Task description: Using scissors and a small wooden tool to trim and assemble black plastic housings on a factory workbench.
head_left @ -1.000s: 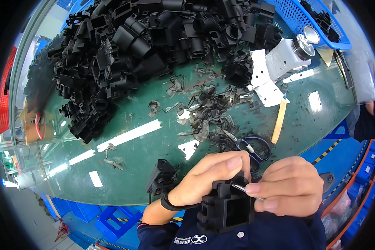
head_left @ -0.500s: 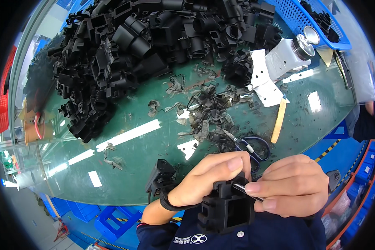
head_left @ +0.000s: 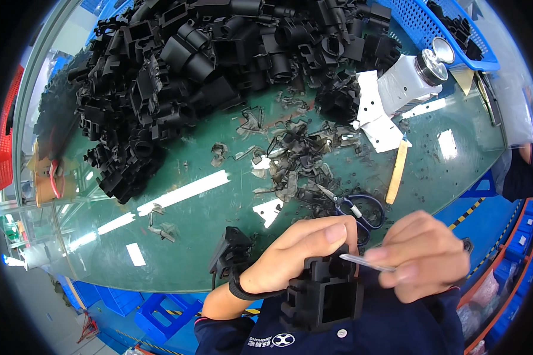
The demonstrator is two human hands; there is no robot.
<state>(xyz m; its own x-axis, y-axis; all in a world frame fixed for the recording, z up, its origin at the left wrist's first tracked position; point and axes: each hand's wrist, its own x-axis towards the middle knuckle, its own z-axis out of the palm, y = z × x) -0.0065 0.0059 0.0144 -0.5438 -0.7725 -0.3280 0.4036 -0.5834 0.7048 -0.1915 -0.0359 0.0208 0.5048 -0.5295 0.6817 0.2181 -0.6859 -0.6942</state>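
One black plastic housing (head_left: 323,299) sits at the lower middle of the view, in front of the person's dark shirt (head_left: 397,334) and off the tabletop, its square window toward the camera. The left hand (head_left: 305,248) grips it from above and behind, thumb over the upper edge. The right hand (head_left: 426,254), a little blurred, pinches a slim metal tool (head_left: 367,262) between thumb and fingers, its tip pointing left at the upper corner of the housing, close to the left thumb. Whether tip and plastic touch, I cannot tell.

For clean work here, I would brace the housing firmly, use short, light strokes with the tip at a shallow angle, and aim them clear of that thumb; a slip could scratch the plastic or nick the skin. Turning the part toward the light should help, since black edges show poorly.

Just beyond the hands lie dark-handled scissors (head_left: 367,213) and, to their right, a yellow stick (head_left: 398,174). Thin dark scraps (head_left: 299,154) litter the green tabletop (head_left: 189,254). Farther off, a large heap of black parts (head_left: 201,56) spreads along the far side, with a pale bottle (head_left: 405,80) near a blue basket (head_left: 420,26) at right.
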